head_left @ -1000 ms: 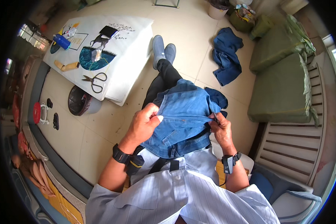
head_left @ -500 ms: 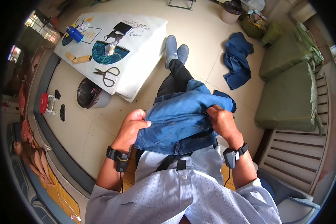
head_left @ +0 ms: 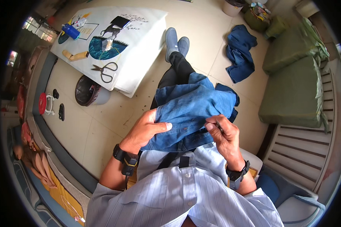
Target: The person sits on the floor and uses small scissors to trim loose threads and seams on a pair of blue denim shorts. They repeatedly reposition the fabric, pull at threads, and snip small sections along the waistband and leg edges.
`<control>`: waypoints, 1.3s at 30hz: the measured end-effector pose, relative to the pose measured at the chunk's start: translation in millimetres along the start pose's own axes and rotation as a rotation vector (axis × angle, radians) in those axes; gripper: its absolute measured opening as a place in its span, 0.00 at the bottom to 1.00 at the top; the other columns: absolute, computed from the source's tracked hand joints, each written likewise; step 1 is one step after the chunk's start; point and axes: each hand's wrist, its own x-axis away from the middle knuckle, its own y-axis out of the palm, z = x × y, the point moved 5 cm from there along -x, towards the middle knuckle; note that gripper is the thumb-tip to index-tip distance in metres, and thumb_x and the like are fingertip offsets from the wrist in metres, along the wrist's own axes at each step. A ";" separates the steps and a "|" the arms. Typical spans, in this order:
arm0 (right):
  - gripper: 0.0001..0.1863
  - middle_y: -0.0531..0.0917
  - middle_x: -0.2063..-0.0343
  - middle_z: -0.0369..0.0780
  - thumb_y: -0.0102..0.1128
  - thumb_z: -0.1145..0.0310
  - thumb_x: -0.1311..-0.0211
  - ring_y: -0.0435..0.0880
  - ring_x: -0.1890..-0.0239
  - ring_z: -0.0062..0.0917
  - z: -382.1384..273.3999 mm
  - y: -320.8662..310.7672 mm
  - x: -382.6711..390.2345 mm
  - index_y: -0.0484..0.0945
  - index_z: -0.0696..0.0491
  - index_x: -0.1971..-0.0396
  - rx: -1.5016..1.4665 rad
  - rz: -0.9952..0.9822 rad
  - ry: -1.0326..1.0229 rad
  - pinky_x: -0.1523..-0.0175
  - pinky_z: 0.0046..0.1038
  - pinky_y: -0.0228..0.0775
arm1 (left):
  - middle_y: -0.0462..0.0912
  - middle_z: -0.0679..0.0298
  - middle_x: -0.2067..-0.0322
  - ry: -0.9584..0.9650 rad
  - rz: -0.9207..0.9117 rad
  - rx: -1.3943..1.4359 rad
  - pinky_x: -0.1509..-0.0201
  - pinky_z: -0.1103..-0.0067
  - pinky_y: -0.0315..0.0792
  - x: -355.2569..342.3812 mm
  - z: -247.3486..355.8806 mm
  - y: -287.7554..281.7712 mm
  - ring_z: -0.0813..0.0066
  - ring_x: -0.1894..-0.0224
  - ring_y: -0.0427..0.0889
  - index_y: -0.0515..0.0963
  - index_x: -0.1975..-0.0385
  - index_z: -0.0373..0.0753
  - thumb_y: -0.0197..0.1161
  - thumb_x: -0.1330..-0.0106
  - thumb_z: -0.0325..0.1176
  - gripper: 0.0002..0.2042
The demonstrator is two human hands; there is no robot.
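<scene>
Denim garment (head_left: 193, 113), blue and bunched, lies across the seated person's lap at the centre of the head view, just above the striped shirt (head_left: 178, 189). Left hand (head_left: 147, 130) grips its edge at about 9 o'clock from the cloth's middle, fingers clenched on the fabric with the thumb laid over the top. Right hand (head_left: 223, 134) sits at about 4 o'clock from the middle, fingers pinched together on a thin dark tool, too small to tell what kind, with the tip touching the denim. Each wrist wears a dark band. Crossed legs in dark trousers run toward 12 o'clock and end in grey shoes (head_left: 177, 41). At 10 o'clock a white printed cloth (head_left: 140, 34) lies on the floor, carrying scissors (head_left: 106, 70) and a blue bottle (head_left: 71, 31); a round dark container (head_left: 85, 90) stands just beside its lower edge. At 1 o'clock a second blue garment (head_left: 240, 53) lies on the tiles, near green cushions (head_left: 291, 87) at 2 o'clock.
</scene>
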 end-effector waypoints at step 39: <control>0.19 0.83 0.65 0.43 0.75 0.72 0.34 0.83 0.65 0.32 -12.6 -6.2 31.9 0.84 0.61 0.47 0.054 -0.202 -0.032 0.58 0.31 0.75 | 0.84 0.57 0.37 0.001 0.051 0.269 0.27 0.69 0.72 12.9 -33.2 39.4 0.66 0.36 0.82 0.72 0.29 0.30 0.73 0.43 0.20 0.37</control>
